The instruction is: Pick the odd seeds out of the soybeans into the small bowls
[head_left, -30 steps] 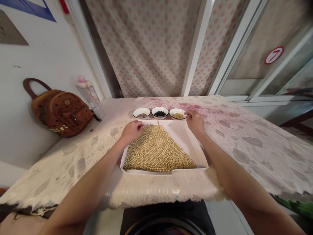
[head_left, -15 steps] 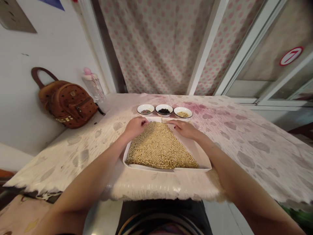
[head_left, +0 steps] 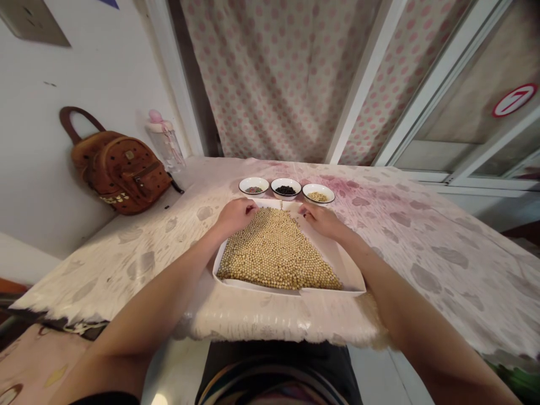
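Note:
A shallow white paper tray (head_left: 337, 264) lies in front of me, with a wide heap of yellow soybeans (head_left: 274, 253) in it. At its far left corner is my left hand (head_left: 237, 216), fingers curled together beside the heap; what they hold, if anything, is hidden. My right hand (head_left: 320, 219) hovers over the far right part of the tray, its fingertips bent into a pinch, and I cannot see what is in them. Just behind the tray stand three small white bowls: one with mixed reddish-green beans (head_left: 253, 189), one with black beans (head_left: 286, 190), one with pale yellow beans (head_left: 318, 197).
A patterned cloth (head_left: 422, 236) covers the table. At the left against the wall are a brown backpack (head_left: 126, 174) and a clear bottle (head_left: 166, 143) with a pink top. A dotted curtain (head_left: 278, 79) hangs behind the table.
My right hand has moved from the rim of the right-hand bowl back over the tray, with its fingers now bent in. My left hand stays at the far left corner. The view has shifted slightly.

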`<action>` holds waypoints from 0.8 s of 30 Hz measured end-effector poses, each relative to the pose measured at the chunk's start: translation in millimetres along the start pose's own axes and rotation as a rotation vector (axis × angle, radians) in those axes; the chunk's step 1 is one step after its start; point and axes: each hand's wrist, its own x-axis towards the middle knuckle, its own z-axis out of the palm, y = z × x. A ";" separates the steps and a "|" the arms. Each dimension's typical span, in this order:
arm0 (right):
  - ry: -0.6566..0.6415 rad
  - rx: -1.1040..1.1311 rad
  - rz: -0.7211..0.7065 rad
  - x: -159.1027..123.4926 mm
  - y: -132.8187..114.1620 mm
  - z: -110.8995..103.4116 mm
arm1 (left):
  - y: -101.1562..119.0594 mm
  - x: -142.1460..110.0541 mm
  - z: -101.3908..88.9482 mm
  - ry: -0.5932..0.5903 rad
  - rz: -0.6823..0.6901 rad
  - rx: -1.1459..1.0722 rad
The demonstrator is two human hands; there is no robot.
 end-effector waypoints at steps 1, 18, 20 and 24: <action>0.004 0.015 -0.010 -0.1 -0.1 0.1 | 0.1 0.0 -0.2 0.000 0.002 0.000; -0.082 0.019 0.049 -2.7 6.8 -5.0 | 0.7 -1.2 -1.2 -0.008 0.011 0.017; -0.080 0.035 0.049 -3.7 4.5 -12.7 | 0.0 -1.3 -0.6 -0.007 0.010 0.013; -0.169 0.010 0.153 -9.8 -1.1 -35.3 | -0.2 -1.2 -0.1 -0.010 0.004 0.013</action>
